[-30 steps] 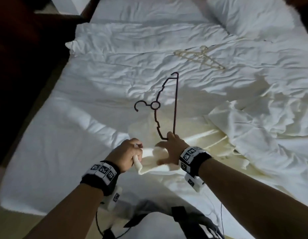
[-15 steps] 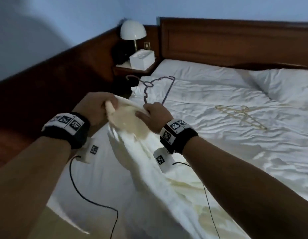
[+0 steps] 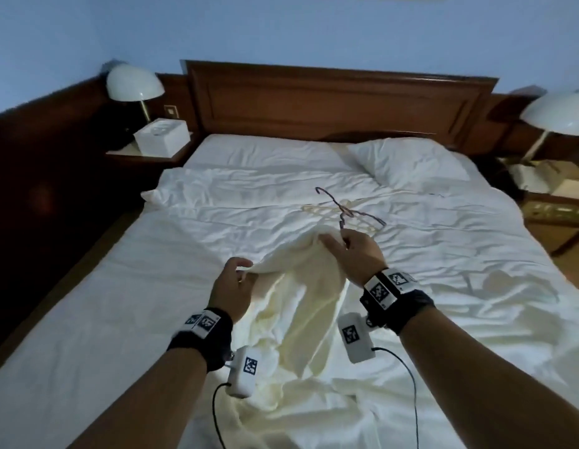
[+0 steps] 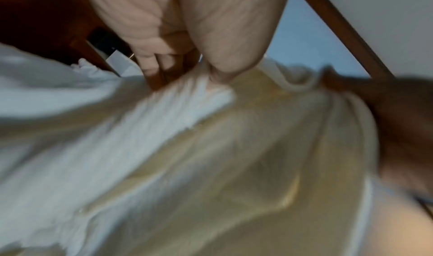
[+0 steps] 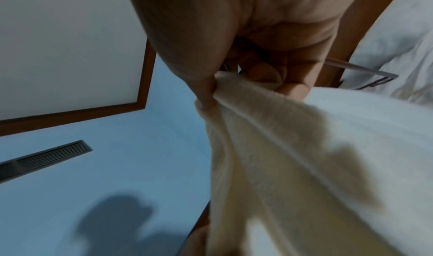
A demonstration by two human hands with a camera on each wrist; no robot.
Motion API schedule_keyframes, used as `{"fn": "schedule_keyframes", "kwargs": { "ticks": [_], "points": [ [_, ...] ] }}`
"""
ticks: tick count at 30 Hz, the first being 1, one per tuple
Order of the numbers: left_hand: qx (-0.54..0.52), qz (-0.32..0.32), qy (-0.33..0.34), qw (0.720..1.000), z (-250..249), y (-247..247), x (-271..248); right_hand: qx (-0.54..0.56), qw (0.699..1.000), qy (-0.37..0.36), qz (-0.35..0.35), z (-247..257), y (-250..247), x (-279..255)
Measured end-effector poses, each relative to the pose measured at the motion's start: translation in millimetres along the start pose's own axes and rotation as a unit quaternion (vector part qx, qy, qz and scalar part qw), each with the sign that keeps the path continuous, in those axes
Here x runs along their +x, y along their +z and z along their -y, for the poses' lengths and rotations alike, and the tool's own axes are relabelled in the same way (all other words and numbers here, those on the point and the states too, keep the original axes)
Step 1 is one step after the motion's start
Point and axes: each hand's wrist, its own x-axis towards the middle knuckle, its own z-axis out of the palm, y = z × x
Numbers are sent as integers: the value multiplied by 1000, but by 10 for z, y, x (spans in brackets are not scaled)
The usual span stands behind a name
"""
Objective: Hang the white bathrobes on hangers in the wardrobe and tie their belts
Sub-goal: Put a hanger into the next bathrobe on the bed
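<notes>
A cream-white bathrobe point(image 3: 298, 306) is lifted off the bed by both hands and drapes down between my arms. My left hand point(image 3: 239, 273) pinches its upper edge point(image 4: 206, 85) between thumb and fingers. My right hand point(image 3: 345, 244) pinches the robe's other top corner point(image 5: 225, 93) and also holds a dark wire hanger point(image 3: 345, 212), which sticks up and away over the bed. The hanger's bar point(image 5: 360, 71) shows behind the right fingers. A pale hanger point(image 3: 320, 210) lies flat on the sheets beyond the hands.
The white bed point(image 3: 152, 286) fills the view, with a pillow point(image 3: 408, 163) at the far right. A wooden headboard point(image 3: 340, 98) stands behind. Nightstands with dome lamps point(image 3: 134, 82) and a white box point(image 3: 160, 137) flank the bed. More white cloth point(image 3: 476, 319) lies bunched to the right.
The robe and dark hanger were lifted off the bed. Since half a second ago the hands have lowered and spread apart, and the view has swung from the left nightstand to the headboard.
</notes>
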Motion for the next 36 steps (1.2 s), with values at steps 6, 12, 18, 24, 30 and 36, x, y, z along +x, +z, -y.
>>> {"fn": "schedule_keyframes", "kwargs": {
  "ticks": [6, 12, 18, 24, 30, 36],
  "points": [
    [11, 37, 71, 997, -434, 326, -3, -164, 985, 32, 54, -1055, -405, -331],
    [-147, 31, -26, 988, -383, 496, -175, -79, 991, -110, 10, -1093, -184, -756],
    [-273, 40, -121, 954, -366, 384, -356, -33, 957, -267, 110, -894, 170, -988],
    [-399, 120, -93, 904, -542, 312, -637, -68, 934, -234, 263, -590, 504, -1174],
    [-260, 99, -36, 960, -490, 322, -768, -67, 928, -168, 327, -525, 659, -1275],
    [-91, 76, 22, 993, -338, 356, -715, -112, 900, -199, 372, -474, 672, -1411]
  ]
}}
